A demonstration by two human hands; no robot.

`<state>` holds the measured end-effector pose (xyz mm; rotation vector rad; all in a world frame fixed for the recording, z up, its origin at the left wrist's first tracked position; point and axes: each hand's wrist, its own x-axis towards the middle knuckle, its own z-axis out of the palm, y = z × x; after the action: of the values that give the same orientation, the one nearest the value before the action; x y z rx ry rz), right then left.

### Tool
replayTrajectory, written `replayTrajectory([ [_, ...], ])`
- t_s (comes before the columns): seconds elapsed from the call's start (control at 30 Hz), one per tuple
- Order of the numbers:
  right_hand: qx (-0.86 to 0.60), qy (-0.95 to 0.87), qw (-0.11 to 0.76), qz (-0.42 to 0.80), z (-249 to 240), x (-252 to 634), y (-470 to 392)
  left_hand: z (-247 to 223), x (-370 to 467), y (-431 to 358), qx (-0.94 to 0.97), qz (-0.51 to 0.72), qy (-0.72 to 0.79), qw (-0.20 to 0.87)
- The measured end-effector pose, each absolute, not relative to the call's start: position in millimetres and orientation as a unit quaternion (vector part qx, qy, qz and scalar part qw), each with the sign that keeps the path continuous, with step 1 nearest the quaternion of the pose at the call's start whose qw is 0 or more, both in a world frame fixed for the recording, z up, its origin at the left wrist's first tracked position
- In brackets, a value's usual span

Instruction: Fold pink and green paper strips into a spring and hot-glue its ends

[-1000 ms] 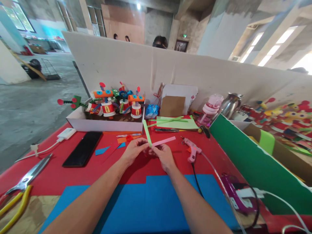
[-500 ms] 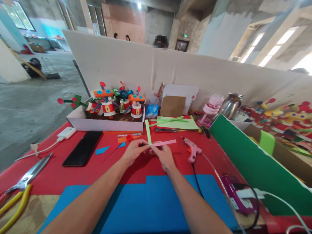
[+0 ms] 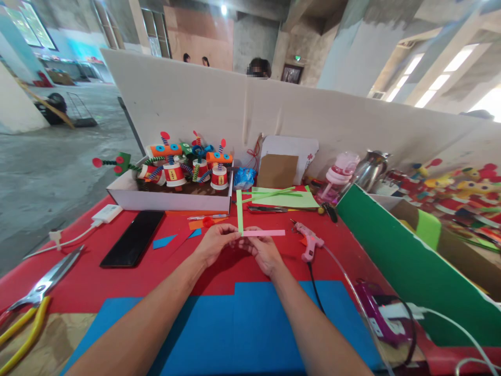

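A green paper strip [image 3: 240, 211] points away from me and a pink paper strip [image 3: 268, 233] points right; their ends meet in an L at my fingertips. My left hand [image 3: 216, 243] pinches the corner where they join. Under the pink strip, the fingers of my right hand [image 3: 263, 251] are bent and closed together near the same corner. Both hands are above the red table cover [image 3: 219, 271]. A pink glue gun [image 3: 309, 241] lies to the right of my right hand.
Left are a black phone [image 3: 133, 239] and large shears [image 3: 41, 290]. Behind stands a white box [image 3: 168, 201] of paper-cup figures. Light green paper [image 3: 284, 197] lies beyond my hands. A green-sided box [image 3: 403, 266] and purple device [image 3: 385, 313] are right. Blue sheets [image 3: 235, 334] lie in front.
The green strip has turned more upright and the pink strip has swung down to nearly level, squaring the corner. My right fingers have shifted beneath the pink strip.
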<state>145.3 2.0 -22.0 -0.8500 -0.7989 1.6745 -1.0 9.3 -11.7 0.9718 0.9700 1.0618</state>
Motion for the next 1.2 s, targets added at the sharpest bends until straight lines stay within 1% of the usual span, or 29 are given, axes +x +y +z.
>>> replayTrajectory([
  [0.2,-0.358,-0.337,0.506,0.709,-20.8,145.7,0.6,-11.3,1.1,8.8,0.432,0.479,0.444,0.622],
  [0.4,-0.374,-0.348,0.513,0.690,-21.2,142.2,0.1,-13.6,1.9,9.1,0.413,0.493,0.448,0.622],
  [0.6,-0.395,-0.362,0.518,0.667,-24.3,140.9,0.9,-16.1,1.9,7.3,0.435,0.495,0.436,0.613],
  [0.83,-0.404,-0.370,0.528,0.649,-24.6,141.2,1.6,-19.5,0.7,7.4,0.417,0.492,0.413,0.643],
  [1.2,-0.415,-0.343,0.560,0.630,-24.2,142.4,2.0,-14.2,2.0,5.9,0.441,0.471,0.400,0.651],
])
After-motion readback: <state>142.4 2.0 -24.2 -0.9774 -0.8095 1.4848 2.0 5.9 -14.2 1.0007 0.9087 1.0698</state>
